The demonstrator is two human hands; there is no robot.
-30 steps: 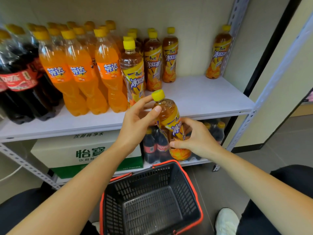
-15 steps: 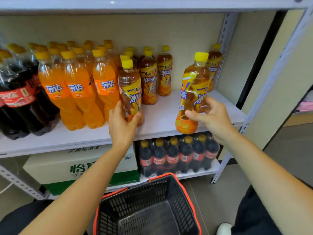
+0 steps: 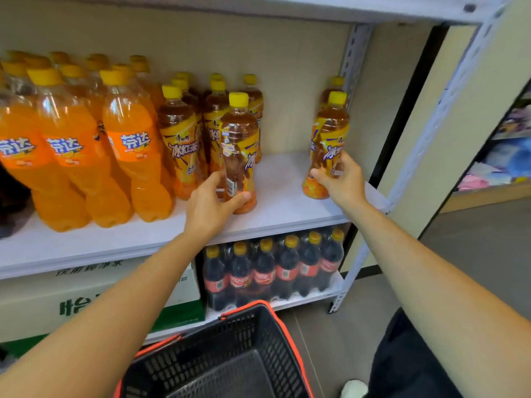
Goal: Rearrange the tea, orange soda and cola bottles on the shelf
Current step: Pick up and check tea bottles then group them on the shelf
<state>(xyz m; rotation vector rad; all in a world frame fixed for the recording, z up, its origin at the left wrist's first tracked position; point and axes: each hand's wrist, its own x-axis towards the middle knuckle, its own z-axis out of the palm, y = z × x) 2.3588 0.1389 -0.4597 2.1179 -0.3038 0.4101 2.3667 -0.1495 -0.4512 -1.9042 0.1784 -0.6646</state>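
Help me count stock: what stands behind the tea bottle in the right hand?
A rear tea bottle stands directly behind the front tea bottle that the right hand grips; only its yellow cap and shoulder show. Its body is covered, as is anything farther back.

Own-view head cam shows two arms, plus a bit of leg and foot. L forearm (image 3: 115, 317) and R forearm (image 3: 431, 274) are bare all the way to the frame edge. L hand (image 3: 207, 208) and R hand (image 3: 342, 182) are bare too. Btm right: black trouser leg (image 3: 408, 360), plain matte fabric. Beside it, at btm edge, is the rounded toe of a white shoe (image 3: 354, 389), rest cut off.
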